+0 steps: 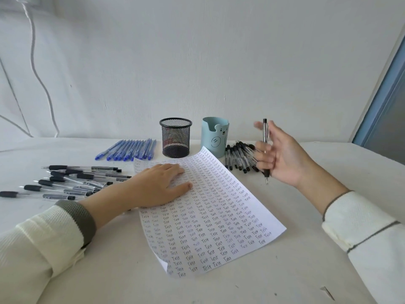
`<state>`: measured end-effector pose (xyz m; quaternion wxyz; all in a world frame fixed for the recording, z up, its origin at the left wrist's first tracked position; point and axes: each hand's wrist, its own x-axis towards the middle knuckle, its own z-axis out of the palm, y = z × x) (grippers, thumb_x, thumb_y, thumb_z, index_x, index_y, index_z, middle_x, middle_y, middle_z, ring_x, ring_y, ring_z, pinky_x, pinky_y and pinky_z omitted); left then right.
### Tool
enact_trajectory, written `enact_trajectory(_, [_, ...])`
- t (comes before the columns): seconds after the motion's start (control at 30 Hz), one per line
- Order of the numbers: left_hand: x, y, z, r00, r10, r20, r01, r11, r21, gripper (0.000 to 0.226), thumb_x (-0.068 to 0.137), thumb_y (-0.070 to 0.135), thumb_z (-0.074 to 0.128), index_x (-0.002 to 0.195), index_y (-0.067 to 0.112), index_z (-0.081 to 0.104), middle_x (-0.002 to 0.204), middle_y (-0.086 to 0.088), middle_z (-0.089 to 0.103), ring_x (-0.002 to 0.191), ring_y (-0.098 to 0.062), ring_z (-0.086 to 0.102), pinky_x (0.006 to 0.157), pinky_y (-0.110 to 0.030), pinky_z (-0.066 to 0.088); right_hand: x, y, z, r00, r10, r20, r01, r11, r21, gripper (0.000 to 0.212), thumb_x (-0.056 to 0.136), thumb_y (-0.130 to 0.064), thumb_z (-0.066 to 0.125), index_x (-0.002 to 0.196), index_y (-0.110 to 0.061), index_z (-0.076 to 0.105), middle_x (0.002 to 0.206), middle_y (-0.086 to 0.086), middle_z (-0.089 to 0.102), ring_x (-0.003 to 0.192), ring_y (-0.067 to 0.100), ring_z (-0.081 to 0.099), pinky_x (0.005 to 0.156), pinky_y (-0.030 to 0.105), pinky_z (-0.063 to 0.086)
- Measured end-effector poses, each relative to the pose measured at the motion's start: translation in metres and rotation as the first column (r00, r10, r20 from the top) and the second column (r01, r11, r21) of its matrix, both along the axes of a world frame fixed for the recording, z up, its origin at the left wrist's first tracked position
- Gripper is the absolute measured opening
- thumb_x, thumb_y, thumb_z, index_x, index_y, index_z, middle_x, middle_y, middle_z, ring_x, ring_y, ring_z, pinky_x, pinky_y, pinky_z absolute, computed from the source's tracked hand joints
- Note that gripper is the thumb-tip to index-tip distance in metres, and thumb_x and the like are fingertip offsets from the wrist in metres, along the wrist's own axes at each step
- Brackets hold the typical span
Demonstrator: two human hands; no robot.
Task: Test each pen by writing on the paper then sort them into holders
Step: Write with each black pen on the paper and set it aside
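Left hand (pixel 163 183) lies spread flat, pinning the paper (pixel 219 216) mid-table against sliding; right hand (pixel 282 154), raised near the far edge beside the blue holder (pixel 213 137), loosely grips one pen (pixel 265 139) tip-down, likely for testing.

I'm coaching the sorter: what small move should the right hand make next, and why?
Probably settle the pen into a writing grip and lower its tip to the paper: the right hand holds it loosely, tip down, beside the sheet, while the left hand presses the paper flat.
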<state>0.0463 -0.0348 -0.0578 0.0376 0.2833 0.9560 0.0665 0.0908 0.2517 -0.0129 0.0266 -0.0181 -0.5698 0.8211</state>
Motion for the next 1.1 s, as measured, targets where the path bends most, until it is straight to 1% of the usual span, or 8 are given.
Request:
enact_trajectory(0.1, [0.001,0.001,0.002,1.000,0.007,0.018,-0.007,1.000,0.015,0.080,0.087,0.075,0.029,0.152,0.029,0.026,0.159,0.007,0.027,0.143,-0.015,0.030,0.116,-0.036,0.026,0.004,-0.005,0.000,0.994,0.095,0.059,-0.092,0.995,-0.047,0.062,0.081,-0.078,0.045,0.093,-0.022,0.069,0.050,-0.007,0.011,0.043,0.011,0.008,0.045,0.025,0.006])
enact_trajectory(0.27, [0.004,-0.002,0.008,0.999,0.029,0.033,-0.030,0.999,0.020,0.076,0.088,0.073,0.033,0.150,0.030,0.031,0.155,0.007,0.033,0.137,-0.015,0.039,0.111,-0.035,0.033,0.004,-0.007,0.002,0.996,0.056,0.066,-0.044,0.983,-0.178,0.053,0.084,-0.062,0.039,0.071,-0.018,0.065,0.038,-0.008,0.015,0.032,0.010,0.013,0.041,0.021,0.007])
enact_trajectory(0.4, [0.000,-0.010,0.013,0.998,0.049,0.042,-0.050,0.998,0.032,0.087,0.076,0.085,0.025,0.144,0.033,0.039,0.149,0.011,0.042,0.127,-0.013,0.047,0.106,-0.035,0.041,0.003,-0.013,0.000,1.000,0.024,0.021,-0.020,0.988,-0.152,0.048,0.082,-0.065,0.052,0.084,-0.018,0.065,0.044,-0.009,0.023,0.031,0.006,0.016,0.035,0.021,0.008])
enact_trajectory(0.57, [0.003,-0.008,0.012,0.999,0.031,-0.022,-0.032,0.999,-0.038,0.079,0.082,0.081,0.031,0.148,0.037,0.032,0.151,0.013,0.038,0.132,-0.013,0.044,0.109,-0.037,0.038,0.001,-0.022,-0.008,0.991,0.133,0.025,-0.126,0.974,-0.188,0.039,0.102,-0.029,0.034,0.109,-0.006,0.064,0.055,0.003,0.053,0.040,0.012,0.049,0.038,0.019,0.042])
enact_trajectory(0.73, [0.012,0.010,0.004,0.970,-0.241,0.023,0.236,0.963,0.132,0.044,0.103,0.035,0.038,0.145,0.049,0.033,0.158,0.022,0.022,0.145,-0.002,0.021,0.120,-0.029,0.014,0.004,-0.029,-0.015,0.976,0.196,0.097,-0.210,0.964,0.161,0.067,0.103,-0.054,0.020,0.115,-0.006,0.066,0.061,0.013,0.063,0.045,0.017,0.056,0.043,0.023,0.045])
enact_trajectory(0.87, [0.016,0.017,-0.010,0.961,-0.276,0.033,0.273,0.959,0.072,0.048,0.099,0.060,0.024,0.147,0.053,0.024,0.159,0.026,0.012,0.145,0.006,0.006,0.123,-0.035,0.000,0.012,-0.035,-0.024,0.960,0.275,0.053,-0.278,0.911,0.304,0.066,0.097,-0.058,0.035,0.120,-0.002,0.063,0.106,0.020,0.072,0.090,0.023,0.071,0.075,0.030,0.060])
enact_trajectory(1.0, [0.019,0.017,-0.010,0.965,-0.260,0.018,0.259,0.965,0.033,0.062,0.088,0.076,0.019,0.147,0.058,0.018,0.160,0.026,0.008,0.146,0.003,0.003,0.122,-0.038,-0.004,0.030,-0.035,-0.041,0.991,0.111,-0.079,-0.031,0.747,0.664,0.024,0.084,-0.031,0.074,0.081,-0.011,0.062,0.071,0.002,0.069,0.060,0.009,0.059,0.053,0.019,0.046])
enact_trajectory(1.1, [0.022,0.019,-0.007,0.960,-0.281,0.017,0.281,0.960,0.005,0.056,0.089,0.074,0.018,0.144,0.064,0.017,0.161,0.022,0.007,0.148,-0.002,0.003,0.122,-0.044,-0.004,0.042,-0.035,-0.052,0.986,0.031,-0.163,0.094,0.704,0.704,0.036,0.085,-0.020,0.076,0.063,-0.012,0.047,0.052,0.001,0.056,0.046,0.009,0.050,0.048,0.018,0.040])
